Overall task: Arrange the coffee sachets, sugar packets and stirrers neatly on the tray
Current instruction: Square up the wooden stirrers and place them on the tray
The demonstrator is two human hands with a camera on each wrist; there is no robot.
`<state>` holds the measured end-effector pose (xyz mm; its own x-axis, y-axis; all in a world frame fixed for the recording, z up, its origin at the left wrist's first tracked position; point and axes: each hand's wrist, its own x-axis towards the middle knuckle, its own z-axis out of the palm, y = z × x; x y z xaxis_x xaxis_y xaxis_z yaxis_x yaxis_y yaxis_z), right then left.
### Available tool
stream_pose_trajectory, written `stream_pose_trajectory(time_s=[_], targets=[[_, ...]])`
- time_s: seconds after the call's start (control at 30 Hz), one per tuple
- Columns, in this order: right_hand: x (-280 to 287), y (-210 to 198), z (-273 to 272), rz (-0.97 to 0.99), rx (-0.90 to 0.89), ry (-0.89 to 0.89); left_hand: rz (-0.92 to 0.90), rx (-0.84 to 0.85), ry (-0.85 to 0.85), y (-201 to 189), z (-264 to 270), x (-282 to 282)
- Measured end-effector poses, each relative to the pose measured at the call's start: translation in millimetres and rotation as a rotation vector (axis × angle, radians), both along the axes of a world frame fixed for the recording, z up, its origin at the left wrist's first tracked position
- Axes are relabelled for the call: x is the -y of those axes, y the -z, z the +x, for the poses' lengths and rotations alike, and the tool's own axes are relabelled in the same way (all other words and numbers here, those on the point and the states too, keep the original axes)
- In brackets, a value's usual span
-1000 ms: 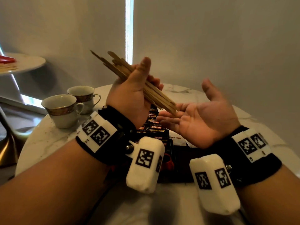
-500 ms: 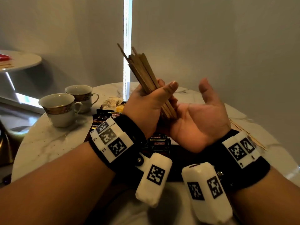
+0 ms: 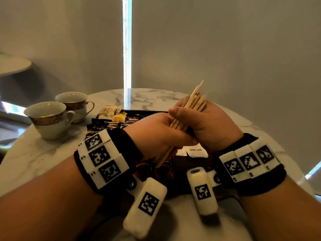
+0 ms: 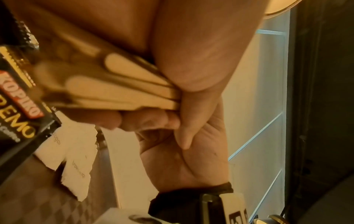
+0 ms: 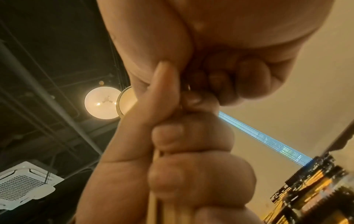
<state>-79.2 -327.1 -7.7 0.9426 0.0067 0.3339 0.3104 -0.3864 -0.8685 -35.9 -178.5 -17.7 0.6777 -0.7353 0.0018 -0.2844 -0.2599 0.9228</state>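
Both hands share one bundle of pale wooden stirrers (image 3: 189, 110), which is held above the dark rectangular tray (image 3: 187, 162). Its long axis tilts up and away to the right, with the lower tips poking out beneath the left hand (image 3: 156, 134) toward the tray's near side. The left hand's fingers curl round the lower half; the right hand (image 3: 206, 126) wraps the upper half, thumb across the sticks. The ends look uneven, so squaring them seems to be the step in hand. The tray lies directly below, equally near both hands. On it lie black coffee sachets (image 3: 111, 125) at the left and a white brown-sugar packet (image 3: 196, 151) under the right wrist. Two gold-banded cups (image 3: 50, 119) stand on the marble counter (image 3: 43, 153), left of the tray.
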Motion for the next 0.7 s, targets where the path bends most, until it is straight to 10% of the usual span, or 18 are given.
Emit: stream_pose_trajectory(time_s=[0.7], targets=[[1, 4, 8, 0.157, -0.028, 0.21, 0.012, 0.264, -0.157, -5, -9, 1]])
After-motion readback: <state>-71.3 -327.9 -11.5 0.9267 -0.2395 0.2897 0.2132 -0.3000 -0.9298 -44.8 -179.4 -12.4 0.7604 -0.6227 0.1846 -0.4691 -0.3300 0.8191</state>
